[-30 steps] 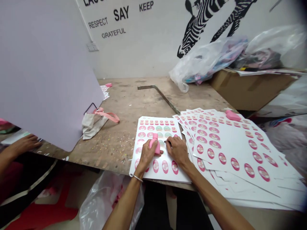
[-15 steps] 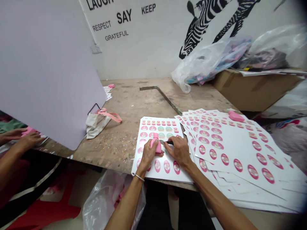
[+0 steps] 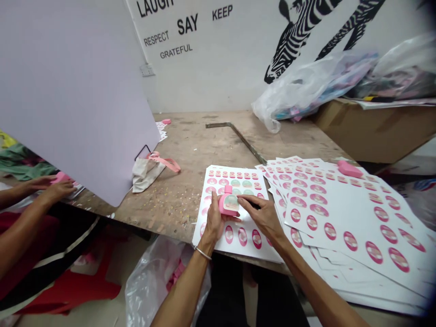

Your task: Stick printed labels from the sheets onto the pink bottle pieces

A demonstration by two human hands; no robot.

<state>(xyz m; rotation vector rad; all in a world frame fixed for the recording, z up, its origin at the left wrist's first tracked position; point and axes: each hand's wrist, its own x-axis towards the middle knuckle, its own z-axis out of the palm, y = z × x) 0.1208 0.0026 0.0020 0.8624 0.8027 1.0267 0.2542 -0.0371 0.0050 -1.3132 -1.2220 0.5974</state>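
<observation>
Tabletop wood stretches from 9 o'clock round to 12 o'clock of the pink bottle, reaching back to the wall. At 6 o'clock the table's near edge passes just below your sticker sheet, whose lower border lies close along it; a clear plastic bag sits lower down at 7 o'clock. A bent metal bar lies at 12 o'clock, its near end just beside the fanned sheets that crowd your 3 o'clock side. Another bottle rests on them between 2 and 3 o'clock, with a cardboard box beyond. Toward 10 o'clock, a cloth pouch sits beside a large pale panel.

Your left hand comes in from 7 o'clock, cupped around the pink bottle over the sheet, the neck pointing to 12. A pale green label sits on its front; whether it lies wholly flat, you cannot tell. Your right hand reaches in from 5 o'clock, fingers pinched around a slim dark tool, mostly hidden, fingertips right at the label's 2 o'clock edge.
</observation>
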